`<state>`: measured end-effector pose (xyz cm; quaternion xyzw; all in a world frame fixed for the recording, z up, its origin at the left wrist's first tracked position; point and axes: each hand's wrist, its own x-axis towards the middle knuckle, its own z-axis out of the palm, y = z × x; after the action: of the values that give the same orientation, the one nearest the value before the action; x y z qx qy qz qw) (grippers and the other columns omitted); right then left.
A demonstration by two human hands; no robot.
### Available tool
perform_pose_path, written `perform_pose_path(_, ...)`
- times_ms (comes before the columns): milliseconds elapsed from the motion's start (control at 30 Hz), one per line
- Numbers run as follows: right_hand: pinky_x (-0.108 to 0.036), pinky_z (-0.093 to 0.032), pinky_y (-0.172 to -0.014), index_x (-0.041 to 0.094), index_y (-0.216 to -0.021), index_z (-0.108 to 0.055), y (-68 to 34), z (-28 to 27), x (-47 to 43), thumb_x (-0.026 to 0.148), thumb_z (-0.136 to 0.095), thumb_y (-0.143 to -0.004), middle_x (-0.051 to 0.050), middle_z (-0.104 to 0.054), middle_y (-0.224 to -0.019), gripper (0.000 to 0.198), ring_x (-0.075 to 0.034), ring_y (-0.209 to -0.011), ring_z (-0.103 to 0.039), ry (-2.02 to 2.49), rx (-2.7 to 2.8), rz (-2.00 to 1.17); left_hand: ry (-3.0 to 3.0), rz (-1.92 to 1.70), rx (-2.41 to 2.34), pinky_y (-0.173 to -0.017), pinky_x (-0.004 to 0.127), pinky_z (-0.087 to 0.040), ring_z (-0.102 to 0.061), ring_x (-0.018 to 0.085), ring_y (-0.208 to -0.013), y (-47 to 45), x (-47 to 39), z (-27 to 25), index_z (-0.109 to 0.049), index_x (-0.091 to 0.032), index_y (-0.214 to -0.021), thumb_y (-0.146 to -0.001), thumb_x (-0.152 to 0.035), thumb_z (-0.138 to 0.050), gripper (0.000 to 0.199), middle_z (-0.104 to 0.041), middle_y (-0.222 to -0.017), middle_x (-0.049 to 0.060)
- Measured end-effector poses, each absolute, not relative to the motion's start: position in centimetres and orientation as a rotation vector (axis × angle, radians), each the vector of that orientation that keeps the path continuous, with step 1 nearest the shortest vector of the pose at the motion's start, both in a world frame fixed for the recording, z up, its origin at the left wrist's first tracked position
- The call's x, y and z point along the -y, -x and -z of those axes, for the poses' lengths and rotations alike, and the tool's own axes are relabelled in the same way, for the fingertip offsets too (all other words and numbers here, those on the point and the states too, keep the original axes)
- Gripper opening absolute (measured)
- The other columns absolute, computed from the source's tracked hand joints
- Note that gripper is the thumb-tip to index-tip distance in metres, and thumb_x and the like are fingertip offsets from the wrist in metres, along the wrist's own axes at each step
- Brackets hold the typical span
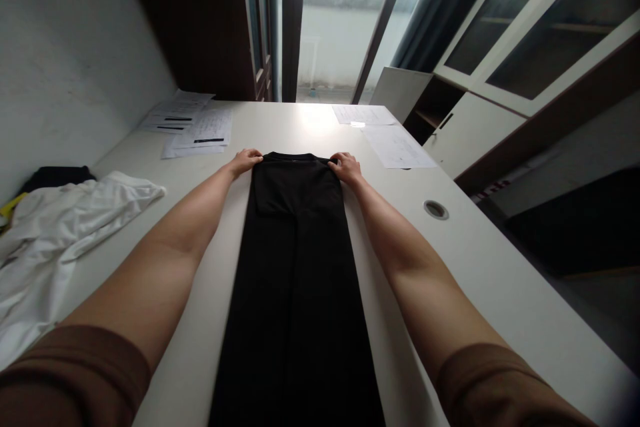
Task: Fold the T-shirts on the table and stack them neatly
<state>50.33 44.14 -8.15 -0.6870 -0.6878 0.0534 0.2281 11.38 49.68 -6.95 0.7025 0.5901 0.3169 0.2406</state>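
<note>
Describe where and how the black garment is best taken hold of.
Probably by its two far corners, coming in from the outer left and right: the black garment lies flat and lengthwise on the white table, and those corners, where the left hand and right hand touch it, offer edges to pinch.

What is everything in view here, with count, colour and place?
black garment: one, black, laid lengthwise on the table
table: one, white, under the garment
left papers: several, white, far left on the table
right papers: several, white, far right
white cloth: one heap, white, left side
dark cloth: one, black, behind the white cloth
yellow item: one, unclear, left edge
cable hole: one, grey-rimmed, right tabletop
dark cabinet: one, brown, back left
window: one, dark-framed, back
curtain: one, dark, right of window
white cabinet: one, white, right
left hand, right hand: two, bare, holding the garment's far corners
sleeves: two, brown, bottom corners
</note>
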Motion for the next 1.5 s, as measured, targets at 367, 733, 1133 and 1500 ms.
perform_pose_path(367,-0.046,-0.045,-0.102,0.023,-0.114,-0.067,-51.1,9.3,-45.3,0.040,-0.048,-0.100,-0.012,-0.064,-0.125,0.029,-0.031,-0.117,-0.056,1.935,1.787,-0.132,-1.857,-0.963,-1.681,-0.098,0.035,-0.045,-0.060,0.022,-0.100,-11.4,-50.2,8.0,-0.065,-0.016,-0.098,-0.094,-0.023,-0.045,0.021,-0.067,-0.101,0.008)
perform_pose_path(733,-0.044,-0.042,-0.109,0.020,-0.149,-0.047,-49.8,8.5,-42.6,0.053,-0.041,-0.101,-0.013,-0.054,-0.145,0.059,-0.030,-0.131,-0.051,1.750,1.794,-0.127,-1.954,-0.887,-1.637,-0.110,0.035,-0.041,-0.055,0.025,-0.130,-10.9,-48.2,7.3,-0.057,-0.019,-0.139,-0.087,-0.028,-0.060,0.053,-0.061,-0.140,0.010)
perform_pose_path(1133,-0.046,-0.044,-0.104,0.022,-0.144,-0.053,-47.8,7.4,-36.5,0.046,-0.054,-0.096,-0.013,-0.062,-0.134,0.053,-0.034,-0.124,-0.054,1.953,1.803,-0.064,-2.176,-1.012,-1.822,-0.115,0.043,-0.037,-0.052,0.031,-0.129,-12.5,-41.0,5.5,-0.059,-0.018,-0.131,-0.094,-0.034,-0.050,0.041,-0.063,-0.128,0.014)
perform_pose_path(1500,-0.038,-0.048,-0.091,0.027,-0.115,-0.070,-46.5,6.4,-35.5,0.022,-0.042,-0.100,-0.008,-0.073,-0.112,0.032,-0.028,-0.102,-0.067,1.950,1.855,-0.049,-2.571,-0.431,-1.440,-0.127,0.046,-0.018,-0.029,0.024,-0.153,-14.5,-36.4,6.1,-0.050,-0.032,-0.150,-0.100,-0.045,-0.046,0.052,-0.042,-0.162,-0.002)
